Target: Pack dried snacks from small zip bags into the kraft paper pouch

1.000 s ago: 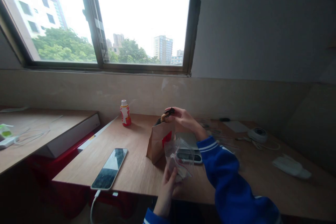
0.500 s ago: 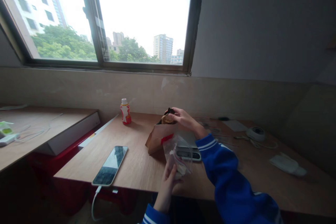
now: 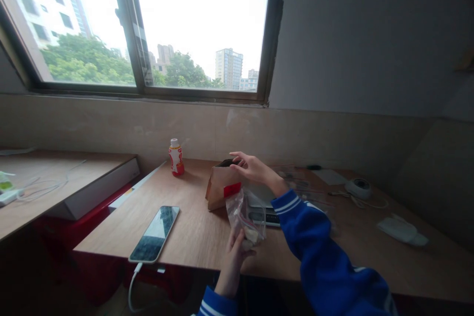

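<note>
My left hand (image 3: 234, 252) is closed on the lower edge of a clear zip bag (image 3: 240, 212), which has a red strip at its top and something pale inside. A brown paper bag (image 3: 222, 182) stands upright just behind it, its dark mouth facing up. Over that mouth is my right hand (image 3: 255, 168), fingers apart and nothing visible in them. Whether its fingertips touch the paper rim, I cannot tell. A flat scale-like device (image 3: 272, 217) with a dark panel lies partly hidden behind the zip bag and my right sleeve.
A phone (image 3: 155, 234) on a white cable lies at the table's front left. Behind it stands a red and white bottle (image 3: 176, 158). To the right are a round white device (image 3: 358, 187) with a cord, a white packet (image 3: 402, 230) and several clear bags (image 3: 296, 182).
My right hand has opened and risen slightly off the paper bag. The tan and dark item at its fingers is out of sight. The paper bag sits straighter; the zip bag shifted slightly left.
</note>
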Motion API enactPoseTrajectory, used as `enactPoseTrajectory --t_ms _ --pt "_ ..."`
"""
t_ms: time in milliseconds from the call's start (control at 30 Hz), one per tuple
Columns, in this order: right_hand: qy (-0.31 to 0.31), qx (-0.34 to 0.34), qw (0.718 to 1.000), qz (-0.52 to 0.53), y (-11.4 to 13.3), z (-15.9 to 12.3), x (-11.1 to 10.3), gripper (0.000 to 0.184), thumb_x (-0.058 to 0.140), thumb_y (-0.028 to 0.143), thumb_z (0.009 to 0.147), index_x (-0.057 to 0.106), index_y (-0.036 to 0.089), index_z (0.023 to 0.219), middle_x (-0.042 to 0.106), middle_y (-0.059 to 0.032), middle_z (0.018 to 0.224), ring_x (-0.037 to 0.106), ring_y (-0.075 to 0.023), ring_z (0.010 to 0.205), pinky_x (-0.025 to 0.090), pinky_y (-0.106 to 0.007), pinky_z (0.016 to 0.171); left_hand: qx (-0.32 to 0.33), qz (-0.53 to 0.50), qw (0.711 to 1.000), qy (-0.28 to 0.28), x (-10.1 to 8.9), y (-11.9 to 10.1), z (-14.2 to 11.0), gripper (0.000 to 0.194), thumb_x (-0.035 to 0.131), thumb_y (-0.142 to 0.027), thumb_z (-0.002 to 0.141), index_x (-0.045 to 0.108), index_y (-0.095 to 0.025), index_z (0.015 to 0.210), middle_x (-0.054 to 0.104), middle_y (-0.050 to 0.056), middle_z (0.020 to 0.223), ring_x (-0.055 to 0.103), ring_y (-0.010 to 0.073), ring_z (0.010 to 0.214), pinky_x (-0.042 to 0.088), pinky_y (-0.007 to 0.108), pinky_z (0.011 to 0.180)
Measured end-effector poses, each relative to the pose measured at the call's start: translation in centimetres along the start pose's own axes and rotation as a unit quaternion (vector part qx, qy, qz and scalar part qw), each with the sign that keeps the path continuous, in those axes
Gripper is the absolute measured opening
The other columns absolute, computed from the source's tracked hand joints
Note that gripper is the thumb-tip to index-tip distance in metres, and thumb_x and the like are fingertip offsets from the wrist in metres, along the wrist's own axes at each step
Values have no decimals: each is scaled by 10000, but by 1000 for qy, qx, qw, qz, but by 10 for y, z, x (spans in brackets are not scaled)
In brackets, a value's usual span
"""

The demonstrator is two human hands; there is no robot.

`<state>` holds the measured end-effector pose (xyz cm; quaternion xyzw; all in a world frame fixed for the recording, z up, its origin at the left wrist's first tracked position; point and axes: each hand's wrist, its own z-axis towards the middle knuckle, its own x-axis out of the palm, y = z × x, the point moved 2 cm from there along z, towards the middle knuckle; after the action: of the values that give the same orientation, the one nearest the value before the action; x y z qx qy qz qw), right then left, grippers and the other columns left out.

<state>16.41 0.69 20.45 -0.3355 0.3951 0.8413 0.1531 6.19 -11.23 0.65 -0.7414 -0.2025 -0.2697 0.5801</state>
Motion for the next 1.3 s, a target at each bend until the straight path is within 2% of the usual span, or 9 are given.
enactPoseTrajectory --t_ms 167,300,433,600,633,700,800,1067,1300 --pt "17 -41 998 -37 -3 -5 1 213 583 140 807 678 173 996 684 -54 969 610 -179 891 467 -284 810 0 -57 998 21 0 -10 -5 604 659 -520 728 563 -230 1249 562 127 1271 600 296 1021 515 369 733" --pt "26 -26 996 -87 -7 -9 -3 258 500 35 786 708 168 861 690 -38 837 599 -168 804 448 -273 761 6 -109 994 28 2 -17 -8 603 604 -497 760 526 -233 1297 534 126 1320 573 303 1078 506 405 803" --pt "19 -48 997 -63 1 -18 -11 212 561 78 786 706 187 896 680 -34 885 597 -174 863 447 -298 834 39 -99 993 56 11 -24 -12 609 602 -371 786 447 -264 1365 540 100 1331 540 295 1158 466 428 909" --pt "-82 -51 994 59 26 -42 -27 131 579 188 814 667 187 911 635 -51 976 596 -178 928 468 -318 868 71 -64 995 38 18 -29 -16 662 635 -313 777 399 -308 1396 544 74 1338 533 280 1182 437 415 962" --pt "-63 -31 993 91 29 -47 -28 120 557 195 825 663 180 881 642 -46 929 607 -172 881 484 -312 831 71 -59 995 35 18 -30 -17 676 639 -315 776 386 -310 1402 543 80 1340 538 286 1176 445 414 949" --pt "37 11 988 149 32 -59 -24 150 523 203 836 666 164 857 665 -40 859 622 -167 812 505 -299 766 66 -51 996 29 17 -32 -17 714 652 -328 770 352 -315 1417 554 92 1325 562 300 1143 463 417 911" --pt "165 51 973 151 30 -73 -9 189 525 227 839 690 151 892 700 -53 881 639 -179 817 511 -289 749 61 -41 997 20 13 -34 -17 764 671 -361 756 314 -315 1430 576 100 1289 583 314 1103 481 424 863" --pt "290 36 952 93 20 -83 23 210 600 203 795 678 137 978 697 -46 937 626 -186 851 486 -264 767 79 -56 995 39 12 -39 -20 713 598 -391 813 283 -289 1444 547 119 1319 589 284 1084 489 417 864" --pt "313 64 947 36 14 -91 40 251 670 144 711 669 171 961 678 -12 876 603 -155 762 466 -231 675 100 -51 993 24 19 -46 -24 697 590 -444 837 264 -367 1447 505 61 1391 546 257 1181 473 368 919"
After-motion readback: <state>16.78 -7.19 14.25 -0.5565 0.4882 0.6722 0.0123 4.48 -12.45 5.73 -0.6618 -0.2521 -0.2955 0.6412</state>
